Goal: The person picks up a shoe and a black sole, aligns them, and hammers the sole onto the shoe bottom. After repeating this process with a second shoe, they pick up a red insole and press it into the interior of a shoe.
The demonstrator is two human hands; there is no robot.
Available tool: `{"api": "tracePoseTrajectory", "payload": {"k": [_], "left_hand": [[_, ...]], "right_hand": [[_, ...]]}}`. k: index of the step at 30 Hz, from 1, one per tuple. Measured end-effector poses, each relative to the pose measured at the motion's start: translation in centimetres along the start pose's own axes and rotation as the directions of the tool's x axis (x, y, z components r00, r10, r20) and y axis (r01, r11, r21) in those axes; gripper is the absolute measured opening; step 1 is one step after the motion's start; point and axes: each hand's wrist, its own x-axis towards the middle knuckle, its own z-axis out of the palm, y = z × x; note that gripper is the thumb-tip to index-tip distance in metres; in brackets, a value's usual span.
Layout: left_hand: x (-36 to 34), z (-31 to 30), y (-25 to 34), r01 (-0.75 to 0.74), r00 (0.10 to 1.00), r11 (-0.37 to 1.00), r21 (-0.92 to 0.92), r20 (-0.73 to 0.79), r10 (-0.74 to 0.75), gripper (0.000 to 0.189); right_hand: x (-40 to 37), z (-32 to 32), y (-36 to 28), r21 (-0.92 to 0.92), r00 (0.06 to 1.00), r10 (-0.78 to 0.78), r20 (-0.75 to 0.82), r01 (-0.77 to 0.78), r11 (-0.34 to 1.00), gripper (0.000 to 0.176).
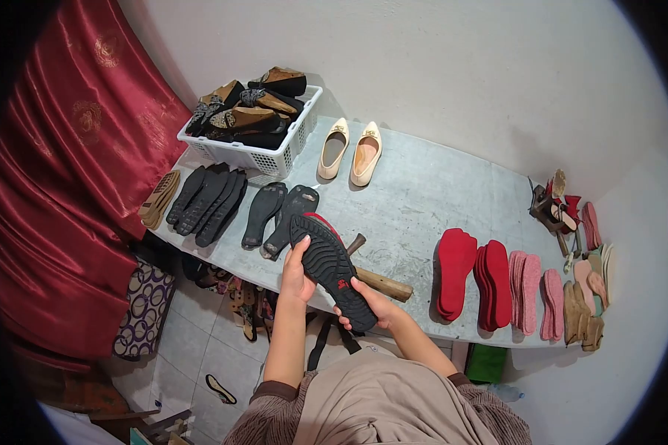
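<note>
A black ridged shoe sole is held tilted in front of me, its tread facing up toward me. A strip of red shows along its far edge, and a small red mark sits near its narrow part. My left hand is closed around the left side near the toe end. Lower down, my right hand grips the heel part, thumb on the tread. Just behind the sole lies a hammer with a wooden handle, partly hidden. Two black soles lie on the table beyond my left hand.
On the table stand a white basket of shoes and a pair of cream shoes. More black soles lie left. Red insoles, pink insoles and tools are right. A red curtain hangs left.
</note>
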Motion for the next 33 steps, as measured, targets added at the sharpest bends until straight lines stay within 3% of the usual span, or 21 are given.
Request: {"api": "tracePoseTrajectory", "payload": {"k": [7, 10, 12, 18, 21, 26, 33], "left_hand": [[1.3, 0.0, 0.5, -0.008, 0.998, 1.000, 0.026, -0.064, 0.010, 0.025], [2.7, -0.7, 0.3, 0.011, 0.990, 0.999, 0.045, -0.139, -0.005, 0.026], [3.5, -0.8, 0.3, 0.005, 0.987, 0.996, 0.085, -0.158, 0.009, 0.028], [5.8, -1.4, 2.2, 0.034, 0.977, 0.972, 0.232, -0.214, 0.018, 0.030], [7.3, -2.0, 4.6, 0.119, 0.986, 0.981, 0.154, -0.132, -0.099, 0.031], [9.8, -1.2, 8.4, 0.054, 0.998, 0.973, 0.223, -0.004, -0.055, 0.033], [12.4, -1.4, 10.7, 0.117, 0.987, 0.967, 0.225, 0.080, -0.138, 0.027]], "right_hand": [[0.8, 1.0, -0.7, -0.066, 1.000, -0.023, 0.018, 0.025, 0.998, 0.057], [1.0, 1.6, -1.1, -0.005, 1.000, 0.001, -0.016, -0.001, 1.000, 0.043], [1.5, 1.7, -1.1, -0.157, 0.999, -0.035, -0.035, 0.030, 0.987, 0.035], [3.9, 1.8, -2.7, -0.269, 0.999, -0.042, -0.008, 0.038, 0.962, 0.043], [5.3, 2.5, -4.0, -0.240, 1.000, -0.013, 0.003, 0.014, 0.971, 0.043], [7.0, 2.6, -5.4, -0.133, 0.998, 0.003, 0.061, 0.005, 0.991, 0.042], [9.6, 3.9, -5.7, -0.105, 0.996, -0.027, -0.088, 0.017, 0.994, 0.045]]}}
